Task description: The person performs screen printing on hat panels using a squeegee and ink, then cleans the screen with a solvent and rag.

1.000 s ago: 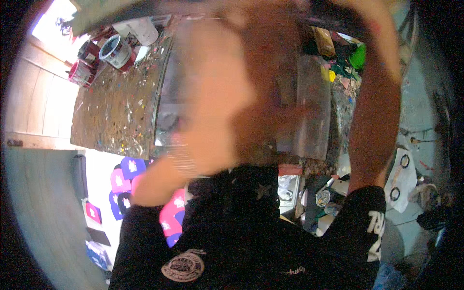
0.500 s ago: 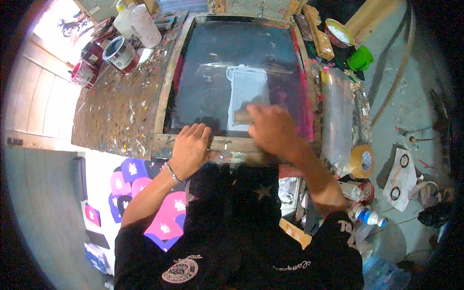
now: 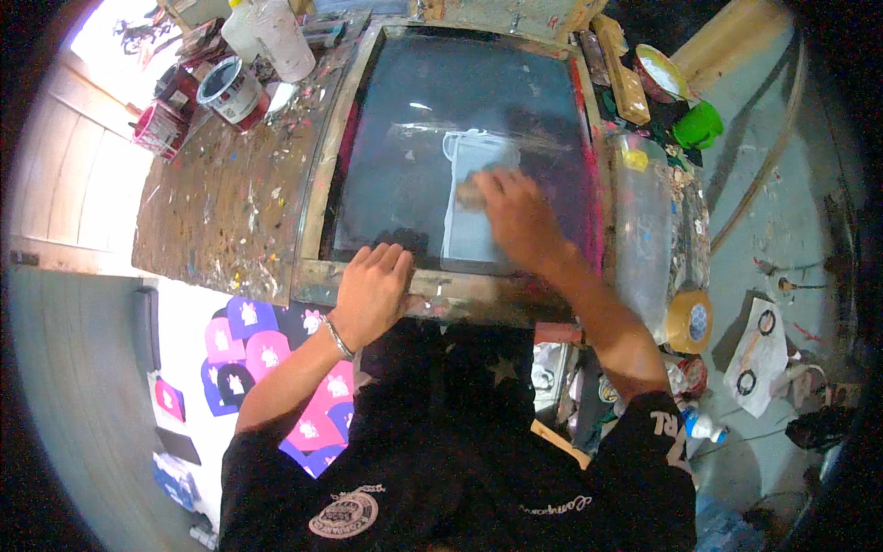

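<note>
A wooden-framed printing screen (image 3: 317, 198) with dark mesh lies on the worktable before me. Over its near rail my left hand (image 3: 375, 290) is bent, gripping the wood at the left of the middle. My right hand (image 3: 524, 216) is closed on a small squeegee (image 3: 471, 195), which is partly hidden by the fingers and a little blurred. The squeegee rests over a pale, upright rectangle of white ink (image 3: 469, 241) on the mesh. Smears of ink cross the mesh at the rectangle's far end, and pink stains run along the screen's right side.
Left of the screen, the paint-spattered tabletop (image 3: 221, 202) holds an ink can (image 3: 235, 97), a red-stained tub (image 3: 161, 129) and plastic bottles (image 3: 285, 46). To the right are a clear plastic roll (image 3: 641, 230), packing tape (image 3: 688, 322) and a green cup (image 3: 699, 125). Printed pink and purple pieces (image 3: 267, 350) lie below left.
My right hand has moved the squeegee away from me, from the near part of the white rectangle toward its middle. My left hand stays on the near rail. The whole view has shifted slightly.
</note>
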`<action>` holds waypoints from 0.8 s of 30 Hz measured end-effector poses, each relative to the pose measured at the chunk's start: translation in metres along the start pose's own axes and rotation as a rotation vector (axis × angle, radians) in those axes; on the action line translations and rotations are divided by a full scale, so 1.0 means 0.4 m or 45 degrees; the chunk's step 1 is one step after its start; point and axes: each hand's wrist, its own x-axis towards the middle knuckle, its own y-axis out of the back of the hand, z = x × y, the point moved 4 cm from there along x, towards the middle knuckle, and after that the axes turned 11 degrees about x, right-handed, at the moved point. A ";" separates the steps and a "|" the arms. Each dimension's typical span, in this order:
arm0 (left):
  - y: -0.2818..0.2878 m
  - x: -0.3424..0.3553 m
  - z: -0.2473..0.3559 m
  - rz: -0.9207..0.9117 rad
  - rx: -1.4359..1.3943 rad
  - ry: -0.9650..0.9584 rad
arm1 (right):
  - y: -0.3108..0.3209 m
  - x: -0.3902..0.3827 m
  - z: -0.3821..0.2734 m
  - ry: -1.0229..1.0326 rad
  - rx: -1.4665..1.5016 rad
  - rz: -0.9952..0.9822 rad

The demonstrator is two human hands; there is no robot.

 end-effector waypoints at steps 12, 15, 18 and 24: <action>-0.066 -0.012 -0.005 -0.058 -0.072 0.056 | -0.023 0.191 0.197 -0.031 -0.012 0.070; -0.068 -0.021 -0.003 -0.085 -0.080 0.064 | -0.039 0.142 0.149 -0.016 -0.091 0.068; -0.068 -0.018 0.001 -0.070 -0.078 0.073 | -0.050 0.021 0.067 -0.039 -0.095 0.032; -0.052 -0.015 -0.008 -0.092 -0.031 0.042 | -0.035 -0.151 -0.103 -0.003 -0.070 -0.061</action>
